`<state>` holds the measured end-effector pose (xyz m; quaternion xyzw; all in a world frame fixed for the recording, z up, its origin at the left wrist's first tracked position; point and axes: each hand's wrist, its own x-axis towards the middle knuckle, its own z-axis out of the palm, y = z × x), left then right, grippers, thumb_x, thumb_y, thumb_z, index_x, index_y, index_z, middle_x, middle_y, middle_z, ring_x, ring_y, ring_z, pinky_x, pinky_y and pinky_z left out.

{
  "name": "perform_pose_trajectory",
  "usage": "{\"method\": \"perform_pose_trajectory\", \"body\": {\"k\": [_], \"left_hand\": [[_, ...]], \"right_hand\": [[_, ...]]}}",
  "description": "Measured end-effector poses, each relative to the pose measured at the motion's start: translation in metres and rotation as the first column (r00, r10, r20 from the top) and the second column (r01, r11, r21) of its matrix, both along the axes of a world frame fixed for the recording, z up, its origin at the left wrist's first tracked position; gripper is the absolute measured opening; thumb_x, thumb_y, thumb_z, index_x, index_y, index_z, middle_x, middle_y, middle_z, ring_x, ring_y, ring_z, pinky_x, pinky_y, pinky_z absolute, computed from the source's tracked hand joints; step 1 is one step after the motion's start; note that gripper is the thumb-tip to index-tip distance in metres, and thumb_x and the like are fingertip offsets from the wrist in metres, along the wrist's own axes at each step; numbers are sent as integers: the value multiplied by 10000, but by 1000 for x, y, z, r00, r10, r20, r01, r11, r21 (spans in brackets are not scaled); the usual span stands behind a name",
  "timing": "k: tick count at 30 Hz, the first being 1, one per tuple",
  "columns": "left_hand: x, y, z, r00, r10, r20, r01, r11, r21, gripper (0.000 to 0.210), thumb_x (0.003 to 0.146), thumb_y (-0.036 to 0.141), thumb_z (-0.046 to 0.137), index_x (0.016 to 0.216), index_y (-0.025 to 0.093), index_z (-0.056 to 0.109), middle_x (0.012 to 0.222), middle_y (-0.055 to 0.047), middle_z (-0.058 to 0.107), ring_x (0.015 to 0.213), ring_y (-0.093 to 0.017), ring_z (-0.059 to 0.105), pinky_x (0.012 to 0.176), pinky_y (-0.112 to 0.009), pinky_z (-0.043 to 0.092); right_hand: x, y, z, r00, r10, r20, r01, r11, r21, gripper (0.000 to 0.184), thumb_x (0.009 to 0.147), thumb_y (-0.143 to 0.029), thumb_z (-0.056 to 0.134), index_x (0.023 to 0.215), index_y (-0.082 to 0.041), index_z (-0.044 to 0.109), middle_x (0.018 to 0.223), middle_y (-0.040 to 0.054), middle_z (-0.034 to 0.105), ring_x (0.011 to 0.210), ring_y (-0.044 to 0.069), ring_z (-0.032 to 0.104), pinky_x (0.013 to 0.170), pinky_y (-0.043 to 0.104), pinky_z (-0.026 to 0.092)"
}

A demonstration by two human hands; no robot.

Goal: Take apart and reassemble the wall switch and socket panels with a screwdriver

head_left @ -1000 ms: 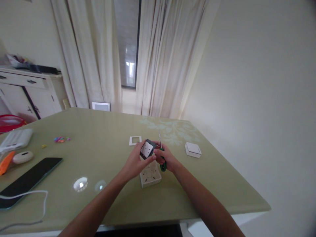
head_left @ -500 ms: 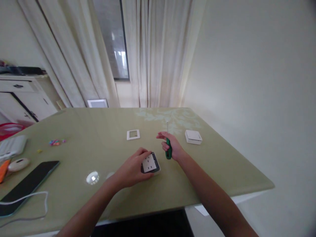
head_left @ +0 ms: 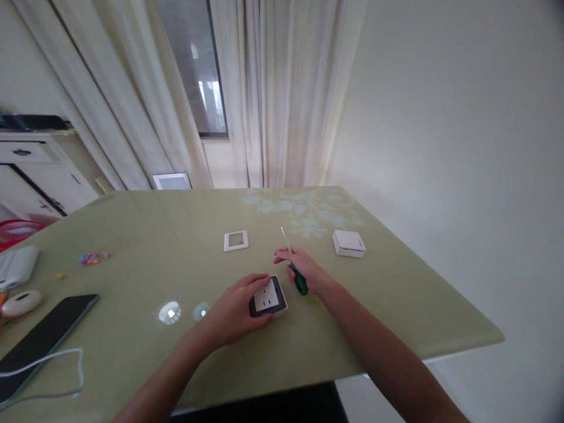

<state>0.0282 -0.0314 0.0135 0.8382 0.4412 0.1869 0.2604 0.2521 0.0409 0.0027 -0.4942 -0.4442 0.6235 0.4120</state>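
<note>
My left hand [head_left: 238, 305] is closed around a wall socket [head_left: 267, 297], a white slotted face with a dark surround on a white base, resting on the table. Just right of it, my right hand [head_left: 304, 271] grips a screwdriver [head_left: 300, 282] by its green handle. The metal shaft points away and up to the left, its tip clear of the socket. Beyond both hands lies a white square frame [head_left: 236, 241] with an open centre. To the right of my right hand sits a small white box [head_left: 348, 243].
A dark phone [head_left: 48, 341] and a white cable [head_left: 79, 367] lie on the table's left side. Behind them are small colourful pieces [head_left: 92, 258], a white rounded object [head_left: 21, 304] and a white case [head_left: 16, 267]. The table's right edge runs near the wall.
The screwdriver's shaft has swung from nearly upright to leaning left, and my right hand has turned with it. My left hand still holds the socket. The camera view has shifted slightly.
</note>
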Motion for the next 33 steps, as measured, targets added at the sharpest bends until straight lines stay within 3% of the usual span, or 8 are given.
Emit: {"method": "perform_pose_trajectory", "body": {"k": [5,11,20,25,27,29,31,33], "left_hand": [[1,4,5,997,-27,-79,25,1000,-16,755,849,364,818,1553,225,582,1620,-147,585,1468,-353,580,1247,-546,454],[2,4,7,987,-88,-134,96,994,51,776,852,272,758,1588,171,534,1651,-167,545,1498,-347,552,1267,-539,448],[8,4,8,975,-134,-176,148,987,69,825,846,171,728,1626,204,462,1710,-125,476,1581,-319,453,1289,-503,441],[-1,25,23,969,-179,-171,188,982,36,837,880,453,844,1606,218,501,1652,-150,548,1512,-352,536,1240,-525,483],[-12,51,27,985,-87,-151,100,992,82,567,973,523,743,1466,262,645,1501,-113,690,1382,-318,648,1177,-489,528],[-26,84,25,973,124,-192,-96,984,151,271,1084,401,576,1177,244,776,1272,-95,789,1209,-277,728,1097,-434,559],[-39,118,16,911,315,-267,-260,940,220,313,1095,265,489,1071,200,794,1171,-141,801,1112,-309,751,1049,-477,563],[-51,142,3,889,359,-286,-298,925,234,298,1038,139,500,1086,156,793,1223,-200,773,1161,-346,738,1072,-519,540]], "right_hand": [[-6,-5,-6,988,114,107,-110,993,-40,144,894,-332,727,955,-204,700,820,-24,754,405,43,434,354,181,325],[-12,-10,-11,974,152,166,-149,988,-32,182,883,-368,746,925,-200,692,573,-90,555,393,61,424,367,180,317],[-15,-19,-14,977,112,183,-117,993,18,252,871,-383,705,1022,-180,701,841,-30,667,481,54,500,417,194,388],[-13,-18,-17,986,57,157,-58,998,2,337,864,-491,723,1031,-200,690,800,-38,664,456,51,465,418,193,369],[-13,-16,-17,993,19,117,-19,1000,1,373,875,-551,708,1008,-203,694,855,-15,707,442,41,448,410,194,343],[-12,-14,-17,997,-9,72,10,1000,-8,417,883,-607,680,993,-205,701,969,12,746,432,30,446,403,198,321],[-12,-13,-17,999,-18,47,20,1000,-24,447,864,-637,690,982,-206,701,984,15,751,421,27,434,400,202,314],[-12,-13,-17,999,-20,47,22,999,-38,438,830,-618,730,969,-204,689,903,-5,735,415,30,411,403,200,314]]}}
